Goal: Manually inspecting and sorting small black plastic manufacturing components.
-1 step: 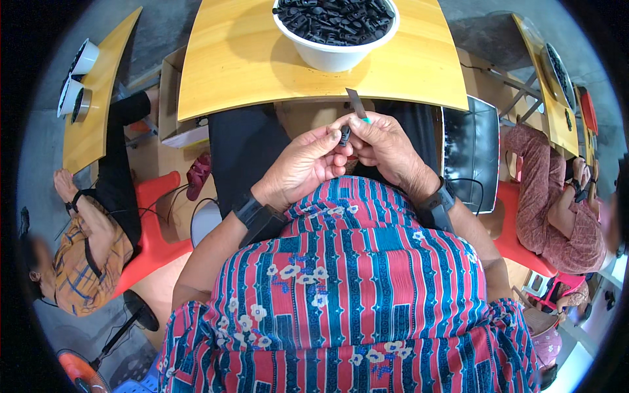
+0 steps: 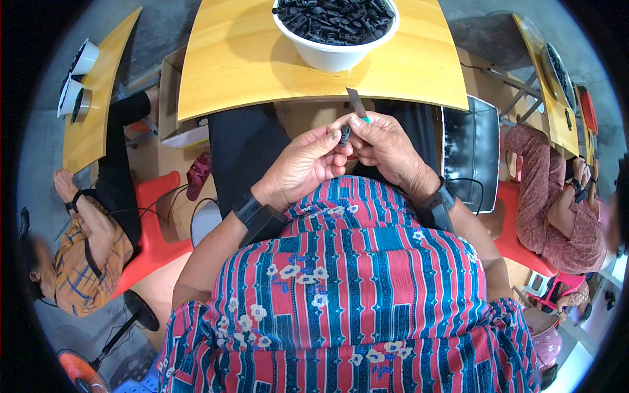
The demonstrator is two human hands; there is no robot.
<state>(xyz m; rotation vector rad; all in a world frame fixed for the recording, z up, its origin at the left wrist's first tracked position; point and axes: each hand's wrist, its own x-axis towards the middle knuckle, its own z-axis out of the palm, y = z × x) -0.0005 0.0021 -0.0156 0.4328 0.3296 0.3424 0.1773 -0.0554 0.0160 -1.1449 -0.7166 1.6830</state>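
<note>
Between thumb and fingers, my left hand (image 2: 306,157) pinches a small black plastic part (image 2: 344,135). My right hand (image 2: 386,145) is closed around a knife (image 2: 356,103) with a flat grey blade that points up and away from me; a bit of green shows where the thumb presses on it. Both hands meet above my lap, just short of the table edge, and the right fingertips are close against the black part. Most of the knife's handle is hidden in my right hand.
A white bowl (image 2: 331,57) heaped with similar black parts stands on the yellow table (image 2: 242,72) ahead. An open cardboard box (image 2: 171,98) lies beneath its left side, a black-faced panel (image 2: 470,154) at its right. People sit at tables on both sides, with red stools (image 2: 154,242) nearby.
</note>
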